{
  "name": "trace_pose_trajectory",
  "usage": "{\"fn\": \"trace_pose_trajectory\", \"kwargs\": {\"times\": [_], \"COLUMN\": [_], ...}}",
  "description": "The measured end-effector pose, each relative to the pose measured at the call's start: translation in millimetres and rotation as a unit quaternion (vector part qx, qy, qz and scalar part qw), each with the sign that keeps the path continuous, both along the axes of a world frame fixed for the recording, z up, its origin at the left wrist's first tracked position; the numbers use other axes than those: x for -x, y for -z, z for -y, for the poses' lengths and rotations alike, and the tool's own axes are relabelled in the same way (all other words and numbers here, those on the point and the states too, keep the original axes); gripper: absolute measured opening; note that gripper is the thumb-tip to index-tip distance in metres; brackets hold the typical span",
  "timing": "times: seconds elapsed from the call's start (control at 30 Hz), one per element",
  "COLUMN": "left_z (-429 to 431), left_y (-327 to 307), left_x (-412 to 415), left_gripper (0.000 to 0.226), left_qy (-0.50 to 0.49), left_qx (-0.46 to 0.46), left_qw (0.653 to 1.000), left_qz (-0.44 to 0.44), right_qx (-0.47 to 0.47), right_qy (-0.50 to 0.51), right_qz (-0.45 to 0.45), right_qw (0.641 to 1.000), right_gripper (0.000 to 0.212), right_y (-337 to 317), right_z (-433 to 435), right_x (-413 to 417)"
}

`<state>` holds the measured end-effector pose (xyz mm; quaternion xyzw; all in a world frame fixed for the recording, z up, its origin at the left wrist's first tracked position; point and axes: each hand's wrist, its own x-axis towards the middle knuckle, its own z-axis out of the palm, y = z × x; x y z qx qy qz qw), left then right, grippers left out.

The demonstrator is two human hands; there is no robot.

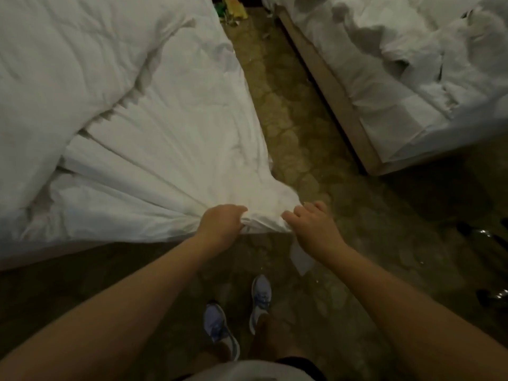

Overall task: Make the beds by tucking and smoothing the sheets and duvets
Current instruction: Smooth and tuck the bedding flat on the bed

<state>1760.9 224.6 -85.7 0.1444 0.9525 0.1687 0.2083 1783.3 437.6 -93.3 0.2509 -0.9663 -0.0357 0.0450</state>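
Our left hand (222, 224) clenches the bunched corner of the white, pleated fabric sheet (165, 160). At 3 o'clock, our right hand (310, 229) touches it, grip indeterminate.

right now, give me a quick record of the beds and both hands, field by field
near bed: white sheet fanned in pleats toward its corner; puffy white duvet behind it
left hand: grips bunched sheet corner
right hand: thumb touches corner, grip unclear
far bed: rumpled white bedding on wooden frame
floor: patterned carpet
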Motion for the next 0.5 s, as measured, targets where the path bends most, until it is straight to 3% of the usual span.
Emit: {"fn": "trace_pose_trajectory", "kwargs": {"times": [0.13, 0.3, 0.43, 0.5], "left_z": [-4, -7, -13, -10], "left_y": [7, 30, 47, 46], "left_x": [8, -2, -20, -25], "left_gripper": [0.025, 0.031, 0.058, 0.068], "left_qy": [0.011, 0.041, 0.082, 0.073], "left_qx": [-0.010, 0.003, 0.027, 0.028], "left_qw": [1.000, 0.999, 0.992, 0.992], "left_qz": [0.001, 0.032, 0.095, 0.101], "right_qx": [-0.003, 0.002, -0.074, -0.078], "right_qy": [0.039, 0.080, 0.115, 0.103], "right_qz": [0.025, 0.061, 0.251, 0.289], "right_qw": [0.999, 0.995, 0.958, 0.948], "right_gripper": [0.047, 0.046, 0.062, 0.071], "right_y": [1, 20, 38, 39], "right_z": [-5, -12, -3, 5], "right_x": [-5, -16, -26, -27]}}
